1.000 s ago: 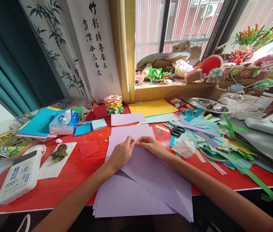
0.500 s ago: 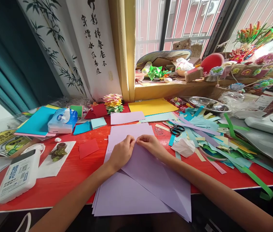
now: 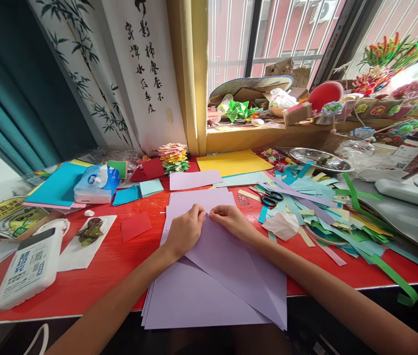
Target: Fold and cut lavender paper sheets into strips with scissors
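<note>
A sheet of purple paper [image 3: 227, 266] lies slantwise over a stack of purple sheets [image 3: 179, 305] at the table's front edge. My left hand [image 3: 187, 227] pinches the far corner of the slanted sheet. Close beside it, my right hand [image 3: 231, 221] pinches the same corner, with a small gap between the two sets of fingertips. The corner's very tip is partly hidden by the fingers. Beyond my hands, smaller purple pieces [image 3: 194, 181] rest on the red table [image 3: 135, 261].
Right of the stack are scissors [image 3: 269, 198], a crumpled tissue [image 3: 282, 225] and a heap of paper strips [image 3: 316, 197]. Left are a red paper square [image 3: 136, 227], a tissue pack [image 3: 96, 184] and a white device [image 3: 27, 268]. Yellow paper [image 3: 231, 163] lies at the back.
My fingertips have moved slightly apart at the corner. The slanted sheet's near right corner has shifted a little left and up.
</note>
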`<state>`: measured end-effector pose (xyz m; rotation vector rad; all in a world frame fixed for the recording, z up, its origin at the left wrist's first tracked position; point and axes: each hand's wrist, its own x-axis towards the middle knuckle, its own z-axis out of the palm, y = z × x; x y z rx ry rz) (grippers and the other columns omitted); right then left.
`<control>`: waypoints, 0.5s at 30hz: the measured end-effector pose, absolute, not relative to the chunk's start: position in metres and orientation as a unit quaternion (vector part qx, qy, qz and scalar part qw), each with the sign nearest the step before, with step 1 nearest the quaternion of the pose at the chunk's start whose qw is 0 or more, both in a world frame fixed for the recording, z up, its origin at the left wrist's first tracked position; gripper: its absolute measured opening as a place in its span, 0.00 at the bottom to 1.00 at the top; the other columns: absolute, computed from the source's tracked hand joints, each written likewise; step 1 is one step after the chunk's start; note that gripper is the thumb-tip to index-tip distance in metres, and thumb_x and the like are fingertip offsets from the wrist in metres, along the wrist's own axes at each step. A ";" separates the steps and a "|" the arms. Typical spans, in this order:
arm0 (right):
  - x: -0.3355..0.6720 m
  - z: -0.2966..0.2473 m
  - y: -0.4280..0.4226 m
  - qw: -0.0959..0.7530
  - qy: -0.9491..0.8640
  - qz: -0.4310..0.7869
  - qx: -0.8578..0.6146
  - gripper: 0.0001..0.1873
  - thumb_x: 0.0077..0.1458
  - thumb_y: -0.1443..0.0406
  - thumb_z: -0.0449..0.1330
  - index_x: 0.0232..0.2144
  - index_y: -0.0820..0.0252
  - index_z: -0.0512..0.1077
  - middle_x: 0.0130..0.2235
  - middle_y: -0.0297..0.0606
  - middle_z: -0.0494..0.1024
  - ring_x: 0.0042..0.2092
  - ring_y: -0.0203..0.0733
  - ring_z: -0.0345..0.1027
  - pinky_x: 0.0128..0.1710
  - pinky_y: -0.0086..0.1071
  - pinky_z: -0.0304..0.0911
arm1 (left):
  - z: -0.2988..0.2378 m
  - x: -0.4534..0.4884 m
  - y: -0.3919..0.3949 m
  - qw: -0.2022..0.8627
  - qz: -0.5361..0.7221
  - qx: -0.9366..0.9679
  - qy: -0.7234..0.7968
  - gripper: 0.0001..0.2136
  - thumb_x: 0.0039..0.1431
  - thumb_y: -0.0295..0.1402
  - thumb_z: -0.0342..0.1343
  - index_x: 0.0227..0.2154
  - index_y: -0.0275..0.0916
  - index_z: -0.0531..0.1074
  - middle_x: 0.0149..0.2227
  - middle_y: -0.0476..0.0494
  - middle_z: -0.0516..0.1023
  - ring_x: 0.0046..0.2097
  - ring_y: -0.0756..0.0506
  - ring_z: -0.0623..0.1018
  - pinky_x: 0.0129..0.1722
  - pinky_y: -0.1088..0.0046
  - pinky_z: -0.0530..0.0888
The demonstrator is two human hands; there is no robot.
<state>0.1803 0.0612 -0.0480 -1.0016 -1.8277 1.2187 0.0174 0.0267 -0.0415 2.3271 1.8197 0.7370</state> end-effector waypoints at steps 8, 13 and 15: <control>0.183 -0.050 0.064 0.341 -0.723 0.451 -0.397 0.11 0.50 0.60 0.52 0.26 0.62 0.69 0.28 0.34 0.71 0.29 0.35 0.61 0.28 0.28 0.54 | -0.039 0.006 0.033 0.012 0.264 0.745 0.613 0.10 0.64 0.38 0.36 0.35 0.43 0.61 0.29 0.52 0.73 0.30 0.47 0.72 0.27 0.73 0.59; 0.185 -0.052 0.067 0.331 -0.725 0.456 -0.396 0.11 0.50 0.60 0.52 0.27 0.61 0.70 0.27 0.33 0.70 0.28 0.35 0.60 0.27 0.28 0.54 | -0.037 0.002 0.035 -0.008 0.258 0.737 0.625 0.11 0.64 0.38 0.36 0.36 0.42 0.62 0.28 0.51 0.72 0.30 0.46 0.73 0.26 0.73 0.58; 0.186 -0.053 0.068 0.326 -0.727 0.457 -0.397 0.11 0.50 0.59 0.52 0.27 0.61 0.70 0.28 0.33 0.71 0.28 0.35 0.61 0.27 0.28 0.54 | -0.035 0.000 0.036 -0.012 0.255 0.733 0.630 0.11 0.64 0.38 0.36 0.36 0.42 0.62 0.27 0.50 0.72 0.29 0.46 0.73 0.25 0.73 0.58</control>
